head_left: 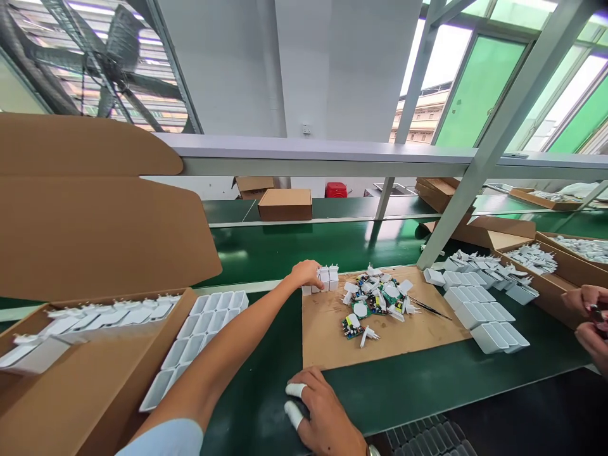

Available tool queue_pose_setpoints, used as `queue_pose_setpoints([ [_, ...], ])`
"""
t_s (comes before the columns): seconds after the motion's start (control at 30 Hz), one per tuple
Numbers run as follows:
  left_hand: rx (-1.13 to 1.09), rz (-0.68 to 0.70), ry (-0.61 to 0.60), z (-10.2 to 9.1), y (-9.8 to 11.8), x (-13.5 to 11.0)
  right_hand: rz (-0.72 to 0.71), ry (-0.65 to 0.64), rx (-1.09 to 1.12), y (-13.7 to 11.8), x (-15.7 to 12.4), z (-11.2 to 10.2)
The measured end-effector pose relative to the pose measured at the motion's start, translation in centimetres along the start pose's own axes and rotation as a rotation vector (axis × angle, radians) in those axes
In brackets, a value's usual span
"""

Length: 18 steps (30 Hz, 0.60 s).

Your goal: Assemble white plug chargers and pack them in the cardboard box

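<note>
My left hand (306,273) reaches forward to the far left corner of a brown cardboard sheet (327,345). Its fingers are closed on the end of a short row of white plastic housings (329,278); the fingertips are partly hidden. Nearer to me, my right hand (327,415) lies on the green bench with fingers apart, holding nothing, white covers on two fingertips. On the sheet is a pile of circuit boards and white plug pieces (377,294). A pair of tweezers (430,308) lies at the pile's right.
White open casings (204,332) stand in rows beside a left cardboard box (156,373) holding white parts. More casings (479,310) and boxes stand at right, near another person's hands (591,316). A slanted metal post (475,171) rises behind the sheet. A black tray (427,437) sits below.
</note>
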<state>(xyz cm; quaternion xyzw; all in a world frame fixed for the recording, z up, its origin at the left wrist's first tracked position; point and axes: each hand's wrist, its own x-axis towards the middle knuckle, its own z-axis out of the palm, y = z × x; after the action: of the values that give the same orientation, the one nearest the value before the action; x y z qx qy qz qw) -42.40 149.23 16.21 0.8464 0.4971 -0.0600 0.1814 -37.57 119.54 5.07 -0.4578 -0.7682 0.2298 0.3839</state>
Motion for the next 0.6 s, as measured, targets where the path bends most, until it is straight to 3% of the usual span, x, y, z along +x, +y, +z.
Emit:
queue_pose_setpoints([
  [0.17, -0.043, 0.054, 0.075, -1.2, 0.3, -3.1, 0.004, 0.014, -0.013, 0.0, -0.1, 0.0],
  [0.27, -0.102, 0.1, 0.129, -3.3, -1.1, -7.3, -0.029, 0.021, -0.02, 0.4, -0.3, 0.3],
  [0.4, -0.168, 0.065, 0.242, -8.9, -6.3, -16.7, -0.094, 0.037, -0.028, 1.4, -0.8, 0.9],
  [0.47, -0.163, 0.054, 0.365, -11.9, -9.7, -22.1, -0.149, 0.036, -0.046, 2.3, -0.9, 1.1],
  [0.53, -0.083, -0.071, 0.447, -14.1, -13.4, -27.2, -0.206, 0.039, -0.065, 3.3, -0.8, 1.3],
  [0.6, 0.022, -0.246, 0.434, -14.9, -17.1, -31.4, -0.25, 0.043, -0.082, 4.2, -0.6, 1.3],
])
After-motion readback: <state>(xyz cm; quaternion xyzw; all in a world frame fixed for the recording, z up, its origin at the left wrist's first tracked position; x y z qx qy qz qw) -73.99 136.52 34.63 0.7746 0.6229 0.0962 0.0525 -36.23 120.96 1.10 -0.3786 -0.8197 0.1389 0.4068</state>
